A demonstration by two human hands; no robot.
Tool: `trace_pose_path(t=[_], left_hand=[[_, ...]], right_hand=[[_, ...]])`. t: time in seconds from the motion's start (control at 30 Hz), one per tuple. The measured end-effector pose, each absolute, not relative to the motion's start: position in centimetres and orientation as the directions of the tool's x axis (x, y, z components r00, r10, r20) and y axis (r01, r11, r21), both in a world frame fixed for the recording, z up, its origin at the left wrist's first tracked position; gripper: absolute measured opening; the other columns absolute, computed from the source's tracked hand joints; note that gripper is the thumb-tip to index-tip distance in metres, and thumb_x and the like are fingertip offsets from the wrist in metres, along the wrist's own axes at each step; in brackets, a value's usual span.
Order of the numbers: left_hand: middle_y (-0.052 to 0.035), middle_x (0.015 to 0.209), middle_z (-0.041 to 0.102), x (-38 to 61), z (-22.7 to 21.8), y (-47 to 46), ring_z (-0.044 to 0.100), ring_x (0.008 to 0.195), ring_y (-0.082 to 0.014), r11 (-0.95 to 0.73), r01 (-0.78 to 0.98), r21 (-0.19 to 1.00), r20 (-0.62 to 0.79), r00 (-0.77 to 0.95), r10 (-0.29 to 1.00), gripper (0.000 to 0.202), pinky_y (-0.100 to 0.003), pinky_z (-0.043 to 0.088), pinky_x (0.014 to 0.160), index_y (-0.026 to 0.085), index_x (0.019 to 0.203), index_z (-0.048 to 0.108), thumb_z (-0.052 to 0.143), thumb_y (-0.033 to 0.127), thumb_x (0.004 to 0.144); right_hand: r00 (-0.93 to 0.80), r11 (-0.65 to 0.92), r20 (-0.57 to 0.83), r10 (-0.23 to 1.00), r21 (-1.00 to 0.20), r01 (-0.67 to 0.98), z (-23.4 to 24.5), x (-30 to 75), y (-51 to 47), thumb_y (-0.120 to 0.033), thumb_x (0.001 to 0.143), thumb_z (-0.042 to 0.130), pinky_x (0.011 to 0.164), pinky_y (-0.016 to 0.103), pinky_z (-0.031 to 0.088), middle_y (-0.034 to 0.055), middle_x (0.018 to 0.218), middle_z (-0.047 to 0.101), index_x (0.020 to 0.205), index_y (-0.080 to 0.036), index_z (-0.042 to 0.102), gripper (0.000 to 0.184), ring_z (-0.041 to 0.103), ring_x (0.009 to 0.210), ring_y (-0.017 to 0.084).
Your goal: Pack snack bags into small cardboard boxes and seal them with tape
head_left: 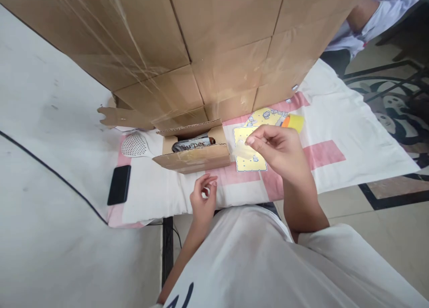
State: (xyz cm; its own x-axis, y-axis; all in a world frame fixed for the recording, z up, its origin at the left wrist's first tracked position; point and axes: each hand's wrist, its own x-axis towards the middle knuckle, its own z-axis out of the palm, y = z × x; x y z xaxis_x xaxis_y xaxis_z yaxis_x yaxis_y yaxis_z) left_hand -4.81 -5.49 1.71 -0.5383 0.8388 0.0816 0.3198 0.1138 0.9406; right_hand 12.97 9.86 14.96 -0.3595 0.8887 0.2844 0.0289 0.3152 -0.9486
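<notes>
Right hand pinches a clear, glossy tape strip — left hand curled closed.

A wall of wrapped cartons rises at the back of the table and closes off the whole rear. Just in front of it stands the small box, open at the top with its flaps raised and a packet taking up the inside. Left of it we find a white mesh piece and a phone, with bare cloth between them. Our right hand, pinching a clear strip, hangs just right of the box, and a yellow cup sits beyond it. Our left hand hovers at the near edge. The cloth far right lies open.
</notes>
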Motion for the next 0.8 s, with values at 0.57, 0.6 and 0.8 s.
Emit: trace_pose_path(t=[0.57, 0.6, 0.8], left_hand=[[-0.0215, 0.174, 0.008, -13.1, 7.2, 1.6, 0.015, 0.159, -0.0467, 0.055, 0.997, 0.046, 0.219, -0.064, 0.974, 0.095, -0.067, 0.031, 0.118, 0.017, 0.165, 0.026, 0.076, 0.034, 0.085], [-0.0198, 0.174, 0.007, -13.1, 7.4, 1.6, 0.019, 0.157, -0.0480, 0.068, 0.997, 0.039, 0.203, -0.074, 0.976, 0.093, -0.066, 0.035, 0.115, 0.020, 0.164, 0.030, 0.076, 0.034, 0.085], [-0.0147, 0.175, 0.013, -13.0, 7.8, 2.1, 0.038, 0.140, -0.0511, 0.175, 0.984, 0.039, 0.204, -0.180, 0.962, 0.096, -0.063, 0.041, 0.104, 0.028, 0.163, 0.035, 0.082, 0.041, 0.080]], right_hand=[[-0.642, 0.434, 0.221, 0.734, -0.880, 0.194, 17.3, 7.1, 14.5, -0.032, 0.093, 0.067, 0.055, 0.028, 0.029, -0.0034, 0.057, 0.041, 0.065, -0.018, 0.060, 0.032, 0.037, 0.057, 0.010], [-0.652, 0.462, 0.237, 0.720, -0.864, 0.197, 17.7, 6.9, 14.6, -0.033, 0.093, 0.067, 0.054, 0.029, 0.029, -0.0034, 0.056, 0.038, 0.061, -0.019, 0.056, 0.037, 0.035, 0.057, 0.010], [-0.872, 0.209, 0.142, 0.468, -0.977, -0.047, 20.1, 7.2, 15.4, -0.054, 0.094, 0.062, 0.054, 0.029, 0.034, -0.0053, 0.054, 0.026, 0.066, -0.021, 0.061, 0.044, 0.032, 0.051, 0.010]])
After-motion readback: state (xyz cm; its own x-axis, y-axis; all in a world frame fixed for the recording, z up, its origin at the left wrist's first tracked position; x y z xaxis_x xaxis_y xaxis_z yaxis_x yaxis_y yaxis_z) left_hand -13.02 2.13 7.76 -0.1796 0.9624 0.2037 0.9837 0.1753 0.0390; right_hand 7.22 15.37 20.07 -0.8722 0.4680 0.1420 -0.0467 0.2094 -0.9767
